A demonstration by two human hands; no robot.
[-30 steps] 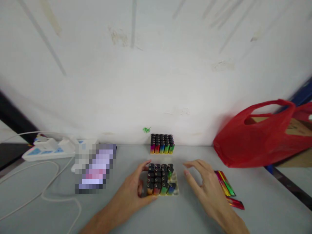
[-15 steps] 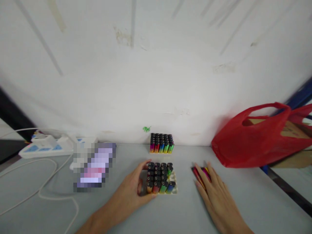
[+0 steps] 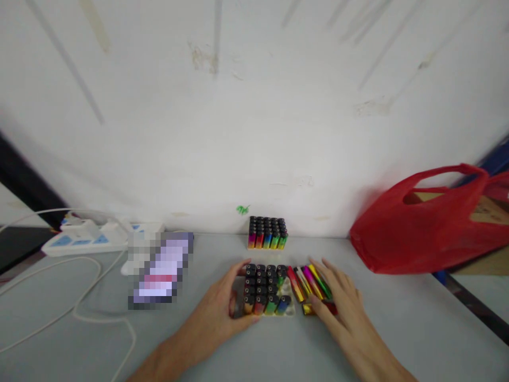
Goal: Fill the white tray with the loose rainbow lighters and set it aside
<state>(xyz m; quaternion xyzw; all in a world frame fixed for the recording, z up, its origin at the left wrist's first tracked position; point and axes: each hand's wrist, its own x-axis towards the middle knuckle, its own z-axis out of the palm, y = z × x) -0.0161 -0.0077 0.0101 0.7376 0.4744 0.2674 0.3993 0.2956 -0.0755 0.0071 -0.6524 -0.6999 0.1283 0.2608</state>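
Between the curved fingers of your left hand (image 3: 217, 305) and its outstretched thumb sits the pale tray (image 3: 287, 288), gripped from its left side: forefinger at the far corner, thumb along the near edge. And look at those standing lighters (image 3: 260, 291), upright, black tops up, the near row running orange, red, green, blue, with whitish pockets showing on the side away from your left fingers. Across to your right hand (image 3: 345, 307): fingers spread over the loose lighters (image 3: 314, 282), thumb apart from the fingertips; whether they pinch one, I can't tell. What a shine! Red, gold, silver, magenta and green, lying slanted side by side just beside the tray, with gold and red showing crosswise by your thumb. Beyond both sets of fingertips, a second block of lighters (image 3: 268, 232) stands upright; off right of your right fingers slumps a red bag (image 3: 413, 233).
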